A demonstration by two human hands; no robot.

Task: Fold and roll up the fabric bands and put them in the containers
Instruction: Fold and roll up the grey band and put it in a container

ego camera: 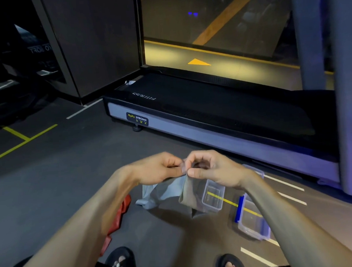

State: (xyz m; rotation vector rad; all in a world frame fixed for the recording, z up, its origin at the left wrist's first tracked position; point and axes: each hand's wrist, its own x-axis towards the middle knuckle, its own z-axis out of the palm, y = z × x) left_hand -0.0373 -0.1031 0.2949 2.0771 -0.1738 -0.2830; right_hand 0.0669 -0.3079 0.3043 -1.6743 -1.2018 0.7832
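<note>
Grey fabric band [170, 190] hangs from our pinch: left hand [158, 169] and right hand [212, 170] nip its top edge, fingertips together. Below the grip we see two clear containers [213, 197], right of it.

Dim overall, with a warm yellow glow on the mirror [216, 27] at top centre and a cool violet cast down the right edge. Deep black at upper left — no detail readable there. Soft shadow under the forearms on the grey floor [69, 160]. Slight motion blur on the clear containers [213, 197]; wide-angle bending of straight lines toward the edges.
</note>
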